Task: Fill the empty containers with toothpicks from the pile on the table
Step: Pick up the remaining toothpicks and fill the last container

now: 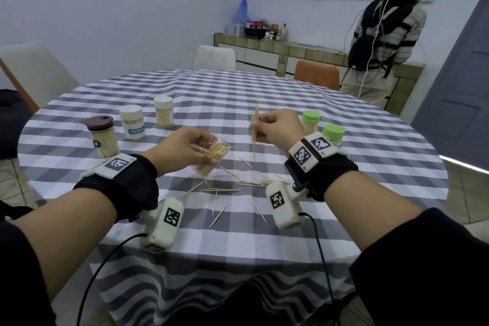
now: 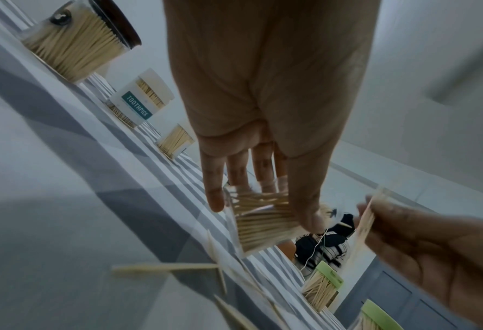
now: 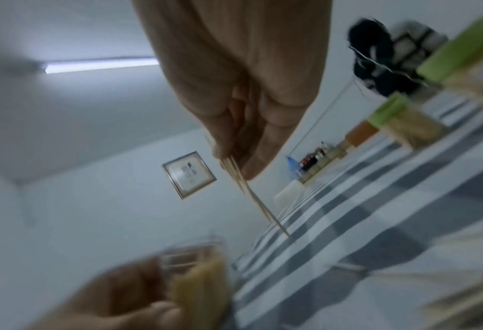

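From the head view I count five capped, filled containers on the checked table (image 1: 264, 92). My left hand (image 1: 185, 149) grips the tilted clear plastic container (image 1: 211, 156), part full. My right hand (image 1: 275, 127) pinches a toothpick bundle (image 1: 255, 130); loose toothpicks (image 1: 238, 188) remain.

Left wrist: fingers (image 2: 214, 192) wrap that container (thumb opposite).

Right wrist: blurred, fingers closed on sticks.

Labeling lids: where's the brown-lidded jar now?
Head view, far left of the table: brown-lidded jar stands upright beside the TOOTHPICK-labelled jar, beyond the left hand.
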